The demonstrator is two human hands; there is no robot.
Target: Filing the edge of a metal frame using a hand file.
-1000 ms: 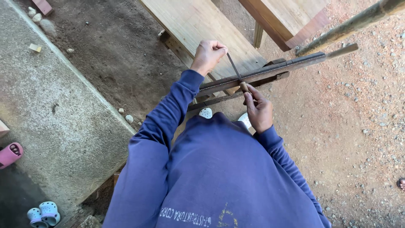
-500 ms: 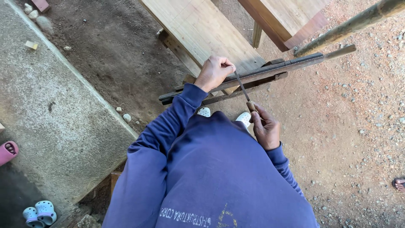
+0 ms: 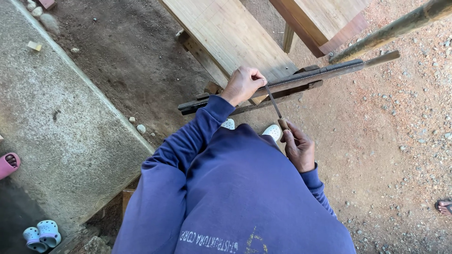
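Note:
I look down over my blue sweatshirt. My left hand (image 3: 243, 85) pinches the far tip of a thin metal file (image 3: 273, 102) where it lies across a long dark saw blade (image 3: 301, 80) clamped between wooden strips. My right hand (image 3: 297, 146) grips the file's wooden handle (image 3: 283, 124), close to my body. The file slants from the blade down toward me. The blade runs from lower left to upper right, resting against a wooden bench (image 3: 230, 35). My white clogs (image 3: 272, 131) show below the file.
A concrete slab (image 3: 61, 122) fills the left side, with small pale clogs (image 3: 41, 234) and a pink sandal (image 3: 8, 164) at its edge. Reddish gravel ground (image 3: 400, 141) lies to the right, with someone's sandalled foot (image 3: 444, 207) at the far edge. A second wooden bench (image 3: 325, 19) and a pole (image 3: 391, 29) stand at top right.
Both hands and the file have drawn back toward my body along the stroke. My left hand moved down and left along the blade. The camera view shifted slightly.

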